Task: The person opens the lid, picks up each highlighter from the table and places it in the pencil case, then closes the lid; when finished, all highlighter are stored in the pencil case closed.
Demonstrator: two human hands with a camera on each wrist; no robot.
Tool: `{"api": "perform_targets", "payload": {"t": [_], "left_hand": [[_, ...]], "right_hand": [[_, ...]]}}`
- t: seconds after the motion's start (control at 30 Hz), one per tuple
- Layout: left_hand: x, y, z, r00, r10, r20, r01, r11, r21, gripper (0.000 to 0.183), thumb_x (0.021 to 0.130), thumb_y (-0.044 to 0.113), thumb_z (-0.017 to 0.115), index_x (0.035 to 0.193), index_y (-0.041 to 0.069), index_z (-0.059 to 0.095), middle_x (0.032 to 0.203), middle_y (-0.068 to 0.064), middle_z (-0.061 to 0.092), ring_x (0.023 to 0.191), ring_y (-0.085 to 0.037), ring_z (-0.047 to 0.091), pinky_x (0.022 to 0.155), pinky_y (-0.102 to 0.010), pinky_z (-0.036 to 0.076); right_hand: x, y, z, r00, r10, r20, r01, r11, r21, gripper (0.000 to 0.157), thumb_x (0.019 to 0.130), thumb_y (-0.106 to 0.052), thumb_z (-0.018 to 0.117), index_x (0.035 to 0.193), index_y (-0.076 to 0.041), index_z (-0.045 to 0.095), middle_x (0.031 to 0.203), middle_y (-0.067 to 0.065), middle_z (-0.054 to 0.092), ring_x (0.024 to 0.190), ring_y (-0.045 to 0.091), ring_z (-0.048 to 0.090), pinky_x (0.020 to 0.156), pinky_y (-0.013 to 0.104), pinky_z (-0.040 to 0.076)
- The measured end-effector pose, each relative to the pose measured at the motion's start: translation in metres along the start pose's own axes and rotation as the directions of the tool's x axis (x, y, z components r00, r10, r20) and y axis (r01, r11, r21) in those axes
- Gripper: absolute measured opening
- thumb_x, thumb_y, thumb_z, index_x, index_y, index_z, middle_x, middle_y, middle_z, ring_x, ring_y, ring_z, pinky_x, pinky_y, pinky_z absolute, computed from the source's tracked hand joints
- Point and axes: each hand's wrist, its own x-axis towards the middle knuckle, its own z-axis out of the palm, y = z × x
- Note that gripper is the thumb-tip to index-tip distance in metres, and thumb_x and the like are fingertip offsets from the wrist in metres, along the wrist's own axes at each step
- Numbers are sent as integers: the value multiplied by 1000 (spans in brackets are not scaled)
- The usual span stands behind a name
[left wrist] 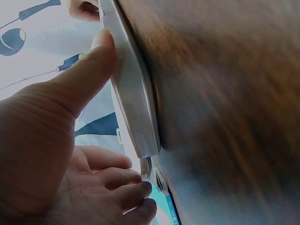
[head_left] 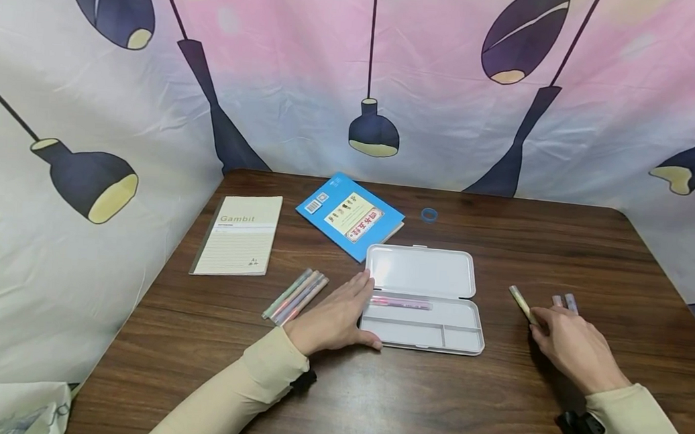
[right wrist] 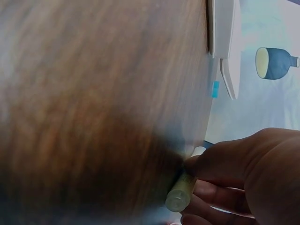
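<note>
A white pencil case [head_left: 421,346] lies with its lid raised at the middle of the table, a pink pen [head_left: 402,303] inside its long rear compartment. My left hand [head_left: 338,313] rests against the case's left end, its thumb along the front edge and its fingers stretched towards the hinge. In the left wrist view the thumb touches the case's side wall [left wrist: 133,98]. To the right, my right hand [head_left: 579,344] pinches a yellow pen [head_left: 520,302] between thumb and fingers, low over the table. Two more pens [head_left: 570,303] show just beyond that hand, partly hidden by it.
Several pens [head_left: 295,297] lie side by side left of my left hand. Behind them is a cream notebook [head_left: 239,237]. A blue book [head_left: 350,214] lies behind the case, close to its lid, and a small blue ring [head_left: 428,215] sits further right. A patterned curtain [head_left: 306,108] hangs behind the table.
</note>
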Motion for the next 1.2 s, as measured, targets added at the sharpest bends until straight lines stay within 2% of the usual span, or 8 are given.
{"api": "perform_targets", "payload": {"t": [0.17, 0.4, 0.67, 0.73, 0.9, 1.0, 1.1, 1.2], "left_hand": [[0, 0, 0, 1000, -2, 0, 2, 1000, -2, 111, 83, 54, 75, 157, -3, 17, 165, -21, 8, 153, -29, 10, 123, -41, 17], [1, 0, 0, 1000, 0, 0, 0, 1000, -6, 111, 83, 54, 76, 157, -2, 16, 165, -21, 8, 153, -29, 10, 123, -41, 17], [1, 0, 1, 1000, 14, -14, -14, 1000, 0, 112, 82, 53, 76, 157, -5, 16, 164, -22, 10, 153, -31, 11, 123, -42, 18], [1, 0, 1, 1000, 15, -16, -15, 1000, 3, 112, 82, 54, 76, 157, -5, 17, 164, -22, 10, 153, -30, 11, 123, -42, 18], [1, 0, 0, 1000, 20, -18, -20, 1000, 8, 112, 82, 54, 76, 156, -5, 17, 164, -22, 10, 153, -30, 11, 123, -42, 19], [1, 1, 0, 1000, 16, -15, -16, 1000, 11, 111, 82, 54, 76, 157, -4, 17, 164, -22, 10, 153, -30, 11, 123, -42, 18], [1, 1, 0, 1000, 9, -12, -9, 1000, 16, 111, 82, 54, 76, 156, -4, 18, 164, -22, 10, 153, -30, 11, 123, -42, 18], [1, 2, 1, 1000, 5, -11, -5, 1000, 15, 111, 82, 54, 76, 157, -4, 17, 164, -22, 10, 153, -30, 11, 123, -42, 18]], "right_hand": [[0, 1, 0, 1000, 3, -2, -3, 1000, 1, 25, 85, -5, 70, 108, 5, 71, 101, 25, 71, 91, 49, 67, 57, 55, 49], [0, 2, -3, 997, 44, 55, -45, 999, 11, 31, 86, -6, 70, 114, 7, 68, 98, 26, 70, 75, 36, 66, 52, 48, 47], [0, 1, -8, 998, 49, 42, -49, 999, 6, 33, 87, -7, 69, 116, 8, 67, 94, 22, 70, 66, 26, 61, 47, 39, 42], [1, 0, -11, 999, 42, 17, -42, 999, 0, 33, 86, -7, 70, 115, 8, 68, 99, 26, 69, 73, 32, 64, 47, 39, 43], [6, -4, -22, 995, -9, -95, 8, 1000, -13, 31, 85, -6, 72, 114, 5, 70, 99, 23, 70, 62, 22, 60, 42, 33, 38], [10, -8, -27, 989, -45, -143, 44, 999, -7, 32, 85, -7, 72, 115, 1, 71, 90, 12, 69, 55, 10, 45, 42, 29, 32], [15, -16, -29, 973, -110, -202, 111, 994, -10, 32, 81, -7, 74, 113, -3, 73, 90, 9, 70, 57, 9, 48, 44, 30, 35], [23, -26, -27, 940, -229, -252, 235, 972, -8, 32, 77, -6, 76, 109, -6, 74, 84, 0, 68, 59, 6, 50, 44, 29, 37]]}}
